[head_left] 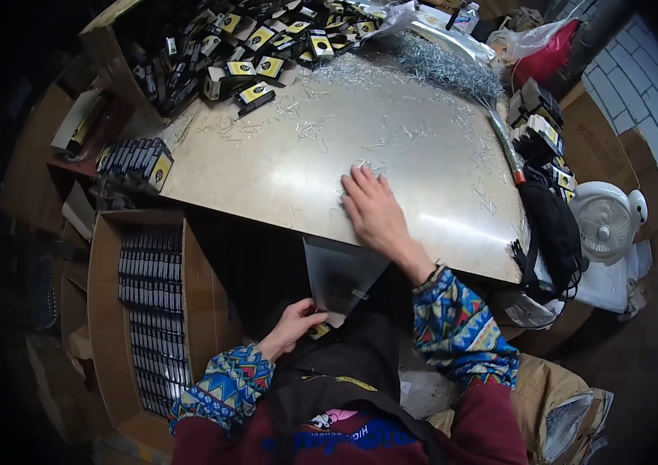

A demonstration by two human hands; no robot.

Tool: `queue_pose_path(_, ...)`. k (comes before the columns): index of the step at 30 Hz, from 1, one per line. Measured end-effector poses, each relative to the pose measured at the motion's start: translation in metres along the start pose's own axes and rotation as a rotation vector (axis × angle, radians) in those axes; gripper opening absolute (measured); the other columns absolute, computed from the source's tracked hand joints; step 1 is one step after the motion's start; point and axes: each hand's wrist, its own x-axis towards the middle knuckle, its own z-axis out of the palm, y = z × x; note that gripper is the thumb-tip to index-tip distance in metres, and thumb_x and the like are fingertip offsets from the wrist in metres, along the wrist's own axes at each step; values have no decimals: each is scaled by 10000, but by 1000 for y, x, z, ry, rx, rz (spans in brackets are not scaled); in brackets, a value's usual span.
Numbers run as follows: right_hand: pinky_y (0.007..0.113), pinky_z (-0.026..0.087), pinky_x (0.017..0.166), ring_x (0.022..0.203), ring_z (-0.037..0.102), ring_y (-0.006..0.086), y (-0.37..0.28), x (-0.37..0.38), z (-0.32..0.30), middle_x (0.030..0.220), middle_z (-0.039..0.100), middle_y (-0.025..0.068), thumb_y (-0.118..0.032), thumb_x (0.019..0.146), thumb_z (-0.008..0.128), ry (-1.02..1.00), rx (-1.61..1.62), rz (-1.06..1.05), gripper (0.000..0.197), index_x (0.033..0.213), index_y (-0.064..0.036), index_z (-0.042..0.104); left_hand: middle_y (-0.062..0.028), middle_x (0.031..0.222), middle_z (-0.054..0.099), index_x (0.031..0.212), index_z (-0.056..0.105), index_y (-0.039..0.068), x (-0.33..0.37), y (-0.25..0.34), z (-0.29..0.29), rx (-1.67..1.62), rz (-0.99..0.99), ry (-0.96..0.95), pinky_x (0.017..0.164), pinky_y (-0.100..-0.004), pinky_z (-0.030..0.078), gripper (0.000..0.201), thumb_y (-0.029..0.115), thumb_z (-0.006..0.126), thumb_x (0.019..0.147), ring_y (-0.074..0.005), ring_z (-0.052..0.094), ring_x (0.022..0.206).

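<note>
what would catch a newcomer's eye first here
Probably the jumble of black-and-yellow boxes at the table's far left, and the heap of silvery metal bits at its far right. Nearer, bright patterned sleeves frame the right hand, spread on the tabletop, and the left hand, at the lower end of the chute.

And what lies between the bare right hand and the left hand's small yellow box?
The head view shows a strip of silvery metal tabletop, then a grey, tapering metal chute reaching towards the box.
</note>
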Motion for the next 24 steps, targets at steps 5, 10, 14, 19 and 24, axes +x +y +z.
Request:
queue_pose_path(5, 502, 277, 1127, 1375, 344, 399, -60, -35, -2, 1428, 421, 260, -246, 992, 489, -11, 20, 63, 455, 1335, 53, 462, -32, 995, 655, 1126, 568, 66, -11, 4, 19, -418, -122, 44, 672, -290, 560, 249, 54, 648, 890, -124, 643, 854)
queue_pose_path(10, 450, 403, 1037, 1277, 478, 378, -85, -48, -60, 1365, 500, 235, -107, 950, 528, -134, 235, 73, 373, 1301, 20, 515, -16, 965, 646, 1097, 569, 76, -16, 7, 34, -598, -52, 93, 675, -303, 569, 217, 35, 617, 889, -127, 647, 862)
queue_pose_path(14, 347, 505, 858, 1002, 626, 312, -73, -55, -73, 1132, 648, 164, 65, 855, 512, -62, 511, 137, 367, 1188, -38, 626, -33, 1026, 638, 1161, 526, 63, -21, 2, 34, -596, 9, 99, 776, -307, 559, 309, 23, 618, 869, -146, 642, 936)
queue_pose_path(19, 368, 472, 808, 938, 570, 296, -69, -77, -35, 952, 639, 106, 88, 728, 546, -122, 423, 31, 310, 973, -51, 675, -61, 1092, 623, 1256, 406, 60, -20, -15, 46, -161, 255, 155, 888, -340, 514, 552, 58, 708, 794, -211, 628, 1002)
queue_pose_path(24, 391, 464, 768, 905, 545, 300, -84, -118, 12, 968, 589, 116, -47, 738, 618, -260, 216, -153, 302, 1039, -22, 617, -185, 1054, 625, 1205, 332, 28, -13, -12, 48, 495, 237, 357, 843, -425, 493, 614, 185, 752, 785, -348, 632, 996)
